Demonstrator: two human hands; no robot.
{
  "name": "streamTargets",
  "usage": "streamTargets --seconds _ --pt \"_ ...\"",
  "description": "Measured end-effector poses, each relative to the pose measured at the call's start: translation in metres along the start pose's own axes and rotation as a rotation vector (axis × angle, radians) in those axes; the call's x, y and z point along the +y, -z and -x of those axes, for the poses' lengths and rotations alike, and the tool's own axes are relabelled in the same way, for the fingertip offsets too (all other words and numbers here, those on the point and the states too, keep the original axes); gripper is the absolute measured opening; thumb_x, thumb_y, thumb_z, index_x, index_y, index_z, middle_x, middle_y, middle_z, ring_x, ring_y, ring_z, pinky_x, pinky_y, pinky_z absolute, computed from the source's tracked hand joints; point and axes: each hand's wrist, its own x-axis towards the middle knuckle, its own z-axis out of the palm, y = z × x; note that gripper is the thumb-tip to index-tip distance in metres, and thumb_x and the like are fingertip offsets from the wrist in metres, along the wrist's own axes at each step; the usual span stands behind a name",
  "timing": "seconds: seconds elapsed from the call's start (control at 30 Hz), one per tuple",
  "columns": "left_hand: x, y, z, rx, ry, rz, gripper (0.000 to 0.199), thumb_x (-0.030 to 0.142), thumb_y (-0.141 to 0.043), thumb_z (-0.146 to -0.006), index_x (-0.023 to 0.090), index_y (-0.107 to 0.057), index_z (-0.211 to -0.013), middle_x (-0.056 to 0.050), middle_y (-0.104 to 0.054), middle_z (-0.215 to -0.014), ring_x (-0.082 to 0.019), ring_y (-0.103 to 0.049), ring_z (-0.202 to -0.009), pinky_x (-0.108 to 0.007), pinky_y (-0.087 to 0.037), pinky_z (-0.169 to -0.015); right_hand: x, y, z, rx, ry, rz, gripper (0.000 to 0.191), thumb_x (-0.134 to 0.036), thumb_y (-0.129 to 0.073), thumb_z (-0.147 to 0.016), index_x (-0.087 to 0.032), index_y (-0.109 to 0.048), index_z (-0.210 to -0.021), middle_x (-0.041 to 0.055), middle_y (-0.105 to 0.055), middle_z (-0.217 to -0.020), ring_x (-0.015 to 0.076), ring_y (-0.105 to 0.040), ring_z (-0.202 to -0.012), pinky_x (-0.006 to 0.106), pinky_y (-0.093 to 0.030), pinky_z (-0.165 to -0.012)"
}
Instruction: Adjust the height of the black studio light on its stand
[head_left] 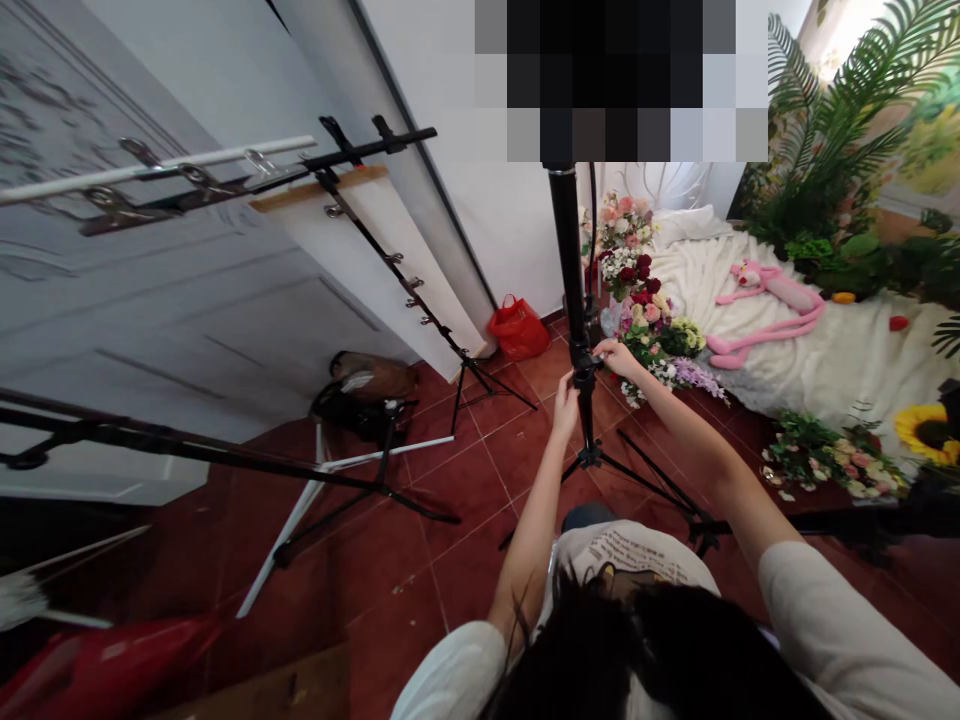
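A black light stand [568, 240] rises upright in front of me, its legs spread on the red tiled floor. My left hand [566, 403] is closed around the pole just below a black clamp collar [583, 358]. On the right side of that collar, my right hand [616, 358] has its fingers pinched on a small knob or lever, mostly hidden by the fingers. A dark cable runs down beside the upper pole. The top of the stand is covered by a blurred block.
Flowers [649, 300] and a white fur-covered surface [690, 260] with a pink plush toy [795, 295] lie right. A red bag [519, 328] stands behind the pole. Left are a clip-hung backdrop stand [390, 262], white and black stand legs [281, 540], and a dark bag [352, 410].
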Motion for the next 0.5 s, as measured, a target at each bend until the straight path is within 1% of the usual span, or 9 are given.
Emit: streamTargets --seconds 0.1,0.17,0.27,0.33,0.43,0.5 --pt "0.005 -0.003 0.004 -0.016 -0.076 -0.018 0.052 0.039 -0.077 -0.086 0.023 -0.063 -0.134 -0.013 -0.068 -0.143 -0.027 -0.063 -0.136 -0.043 -0.044 -0.123 0.0 0.004 0.006 0.036 0.051 0.026 0.018 -0.012 -0.053 -0.064 -0.019 -0.069 -0.064 0.0006 -0.071 -0.07 0.0172 -0.065 -0.076 0.026 -0.053 -0.081" --pt "0.008 -0.006 0.005 -0.04 -0.107 -0.03 0.056 0.041 -0.081 -0.085 0.023 -0.06 -0.134 -0.013 -0.068 -0.139 -0.027 -0.065 -0.133 -0.043 -0.044 -0.123 -0.002 0.011 0.011 0.017 0.062 0.049 0.017 -0.014 -0.054 -0.071 -0.019 -0.069 -0.065 0.001 -0.071 -0.071 0.0164 -0.065 -0.076 0.025 -0.052 -0.08" --pt "0.01 -0.012 0.003 -0.054 -0.123 -0.066 0.053 0.052 -0.077 -0.089 0.023 -0.057 -0.129 -0.013 -0.069 -0.134 -0.027 -0.065 -0.129 -0.044 -0.044 -0.122 -0.007 0.021 0.016 -0.083 -0.001 0.045 0.022 -0.023 -0.06 -0.083 -0.018 -0.066 -0.063 -0.0012 -0.062 -0.058 0.0141 -0.057 -0.062 0.024 -0.047 -0.067" --pt "0.01 -0.015 0.001 -0.05 -0.11 -0.094 0.053 0.057 -0.074 -0.091 0.023 -0.055 -0.127 -0.014 -0.069 -0.134 -0.027 -0.064 -0.129 -0.045 -0.043 -0.122 -0.011 0.024 0.017 -0.113 -0.056 -0.015 0.027 -0.031 -0.067 -0.087 -0.018 -0.065 -0.063 -0.0025 -0.057 -0.053 0.013 -0.052 -0.058 0.023 -0.044 -0.061" --pt "0.01 -0.018 0.0 -0.033 -0.103 -0.104 0.055 0.058 -0.073 -0.092 0.022 -0.052 -0.128 -0.017 -0.067 -0.136 -0.028 -0.064 -0.13 -0.045 -0.043 -0.122 -0.016 0.023 0.018 -0.087 -0.075 -0.092 0.032 -0.041 -0.077 -0.087 -0.018 -0.066 -0.068 -0.0024 -0.061 -0.057 0.0129 -0.054 -0.063 0.022 -0.044 -0.06" --pt "0.009 -0.019 0.0 -0.023 -0.114 -0.099 0.055 0.058 -0.073 -0.092 0.022 -0.052 -0.127 -0.018 -0.066 -0.136 -0.028 -0.064 -0.131 -0.044 -0.044 -0.121 -0.019 0.021 0.02 -0.075 -0.074 -0.122 0.036 -0.046 -0.08 -0.088 -0.018 -0.066 -0.07 -0.0022 -0.063 -0.061 0.0139 -0.058 -0.069 0.022 -0.046 -0.063"
